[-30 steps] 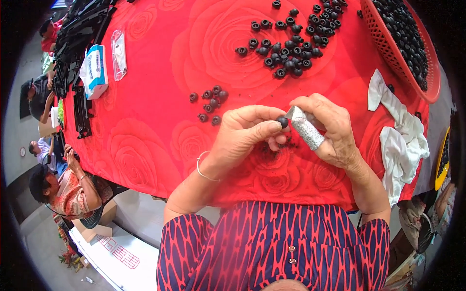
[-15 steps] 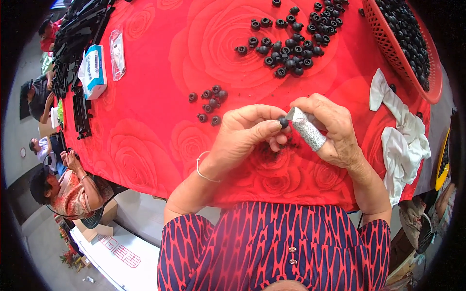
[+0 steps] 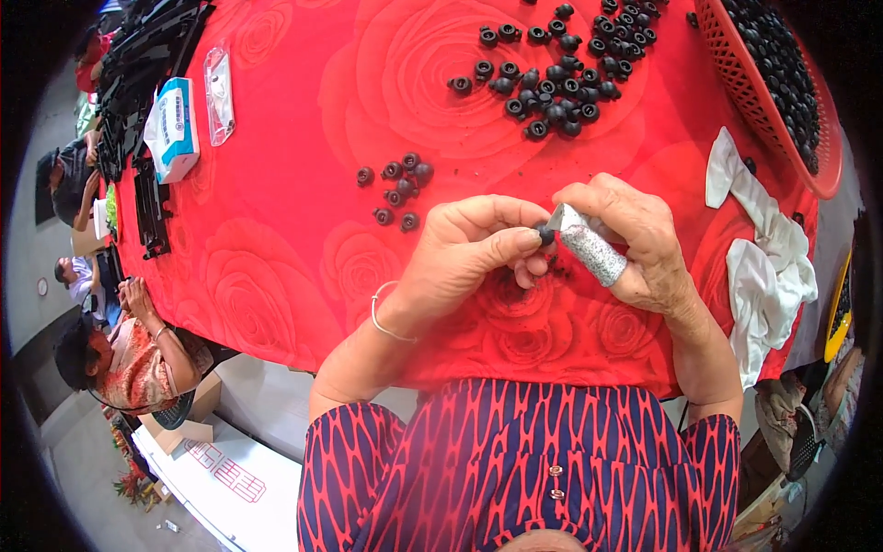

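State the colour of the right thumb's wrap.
Silver with dark specks; the wrap shows best in the head view.

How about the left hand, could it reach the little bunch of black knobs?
Probably yes: the little bunch lies close by the left hand, nothing between, though it holds a black knob.

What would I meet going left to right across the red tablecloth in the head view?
Blue-and-white tissue box, clear plastic piece, small cluster of round black parts, left hand, pinched black part, right hand, white cloth.
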Demonstrator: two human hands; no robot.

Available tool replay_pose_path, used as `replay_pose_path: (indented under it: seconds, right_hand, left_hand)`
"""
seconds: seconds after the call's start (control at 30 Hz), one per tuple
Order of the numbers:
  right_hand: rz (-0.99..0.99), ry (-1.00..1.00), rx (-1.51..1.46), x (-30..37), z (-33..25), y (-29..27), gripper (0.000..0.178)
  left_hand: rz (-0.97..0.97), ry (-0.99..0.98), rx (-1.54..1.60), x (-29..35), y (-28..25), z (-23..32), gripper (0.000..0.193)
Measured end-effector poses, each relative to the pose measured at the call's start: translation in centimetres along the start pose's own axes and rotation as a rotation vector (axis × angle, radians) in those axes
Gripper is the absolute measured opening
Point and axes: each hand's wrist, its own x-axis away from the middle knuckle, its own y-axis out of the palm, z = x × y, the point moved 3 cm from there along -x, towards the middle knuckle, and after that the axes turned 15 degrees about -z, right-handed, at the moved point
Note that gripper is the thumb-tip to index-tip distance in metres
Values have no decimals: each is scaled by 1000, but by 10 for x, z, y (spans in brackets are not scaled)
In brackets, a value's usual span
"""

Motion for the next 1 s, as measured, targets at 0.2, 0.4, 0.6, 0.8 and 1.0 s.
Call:
replay_pose_path:
  seconds: [0.2, 0.4, 0.6, 0.8, 1.0]
  right_hand:
    - [14, -29, 29, -1, 0, 1, 29]
    - [20, -68, 45, -1, 2, 0, 31]
    - [-34, -143, 41, 0, 2, -5, 35]
    - [-70, -205, -51, 1, 6, -2, 37]
    - [-136, -209, -74, -1, 0, 0, 35]
  left_hand:
    - [-11, -6, 38, 0, -2, -2, 19]
    - [-31, 30, 148, 0, 1, -5, 20]
    - [-54, 77, 154, 3, 2, -11, 21]
    - [-53, 13, 154, 5, 3, -18, 21]
    - [-72, 13, 340, 5, -1, -16, 21]
